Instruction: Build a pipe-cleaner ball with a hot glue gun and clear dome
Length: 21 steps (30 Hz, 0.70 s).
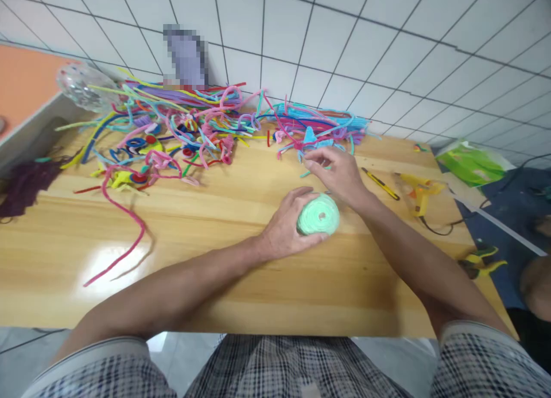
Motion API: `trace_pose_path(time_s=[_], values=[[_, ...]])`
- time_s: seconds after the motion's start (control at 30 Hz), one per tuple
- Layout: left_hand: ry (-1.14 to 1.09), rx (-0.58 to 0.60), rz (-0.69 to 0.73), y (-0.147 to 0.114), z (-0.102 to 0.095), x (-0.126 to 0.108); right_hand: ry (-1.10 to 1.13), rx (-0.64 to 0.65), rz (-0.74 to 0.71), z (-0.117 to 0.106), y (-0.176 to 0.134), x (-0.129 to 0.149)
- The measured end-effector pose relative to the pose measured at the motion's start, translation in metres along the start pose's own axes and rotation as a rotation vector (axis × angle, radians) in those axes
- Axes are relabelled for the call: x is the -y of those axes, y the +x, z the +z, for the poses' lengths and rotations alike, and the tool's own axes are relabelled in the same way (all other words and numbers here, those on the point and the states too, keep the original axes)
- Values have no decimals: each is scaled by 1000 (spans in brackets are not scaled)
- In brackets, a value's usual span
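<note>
My left hand point(288, 220) wraps round the side of a mint-green round coil point(319, 215), which looks like wound pipe cleaner or fuzzy yarn with a small hole in its middle. The coil is over the wooden table, in front of my body. Just beyond it, my right hand point(338, 171) is raised with thumb and forefinger pinched together. A short green strand point(305, 173) shows by those fingertips; whether they grip it is unclear. Behind the right hand lies a small light-blue piece of twisted pipe cleaner point(310, 135).
Tangled coloured pipe cleaners point(181, 134) cover the table's back left, with a long pink one point(140, 229) trailing forward. More pipe cleaners point(327, 120) lie by the tiled wall. A yellow utility knife point(381, 184), glue gun point(420, 194) and yellow-handled pliers point(480, 263) are at the right.
</note>
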<state>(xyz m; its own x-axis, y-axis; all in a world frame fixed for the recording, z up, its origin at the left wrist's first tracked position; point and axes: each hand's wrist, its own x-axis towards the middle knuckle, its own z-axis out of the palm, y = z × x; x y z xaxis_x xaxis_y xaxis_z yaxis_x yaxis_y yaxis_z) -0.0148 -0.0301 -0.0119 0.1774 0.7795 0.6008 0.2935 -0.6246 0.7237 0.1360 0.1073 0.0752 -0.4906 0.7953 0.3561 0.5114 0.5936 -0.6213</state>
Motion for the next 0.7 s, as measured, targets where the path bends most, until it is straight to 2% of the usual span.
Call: trace_pose_path(time_s=[0.2, 0.33, 0.53, 0.7], values=[[-8, 53, -97, -1, 1, -4, -225, 109, 75, 54, 107, -8], [-25, 51, -97, 0, 3, -4, -345, 219, 148, 80, 148, -10], [-31, 49, -66, 3, 3, -4, -255, 314, 214, 95, 156, -5], [-43, 49, -70, 3, 4, -4, 191, 278, 293, 81, 142, -9]])
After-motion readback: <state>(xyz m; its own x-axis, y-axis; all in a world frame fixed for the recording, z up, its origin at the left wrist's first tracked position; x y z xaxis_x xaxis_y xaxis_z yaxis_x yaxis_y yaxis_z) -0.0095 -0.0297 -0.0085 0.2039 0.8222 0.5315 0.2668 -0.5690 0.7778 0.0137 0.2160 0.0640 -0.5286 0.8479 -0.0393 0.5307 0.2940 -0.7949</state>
